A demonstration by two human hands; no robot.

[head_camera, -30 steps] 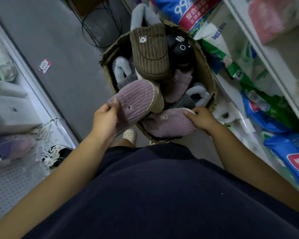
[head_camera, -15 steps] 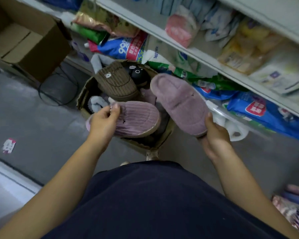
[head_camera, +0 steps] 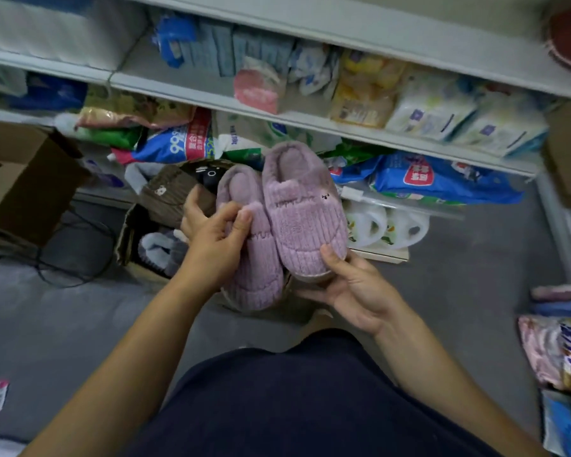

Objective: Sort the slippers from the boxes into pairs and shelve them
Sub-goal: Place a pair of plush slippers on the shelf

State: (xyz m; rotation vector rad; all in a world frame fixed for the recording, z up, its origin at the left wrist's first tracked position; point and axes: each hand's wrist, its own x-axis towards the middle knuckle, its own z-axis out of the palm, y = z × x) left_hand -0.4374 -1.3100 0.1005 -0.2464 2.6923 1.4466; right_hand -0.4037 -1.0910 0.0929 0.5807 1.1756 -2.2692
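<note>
Half a second ago the two purple slippers were held apart; they are now side by side and touching, raised over the right part of the cardboard box point(head_camera: 129, 232), toes toward the person. The left hand point(head_camera: 211, 239) grips the left purple slipper point(head_camera: 254, 275), thumb pressed on its upper and fingers curled round its far side, their tips hidden behind it. The right hand point(head_camera: 353, 288) holds the right purple slipper point(head_camera: 305, 219) at the toe, thumb on top and fingers beneath the sole, mostly out of sight. The slippers and hands cover most of the box, so only its left wall and a corner show. Inside it a brown slipper point(head_camera: 168, 192), a black slipper point(head_camera: 208, 174) and a grey slipper point(head_camera: 159, 249) are each partly seen; how many more lie below cannot be told. Behind the box the shelf point(head_camera: 343, 128) carries blurred packets whose print is unreadable. The person's dark garment point(head_camera: 310, 407) is cut off at the bottom edge.
</note>
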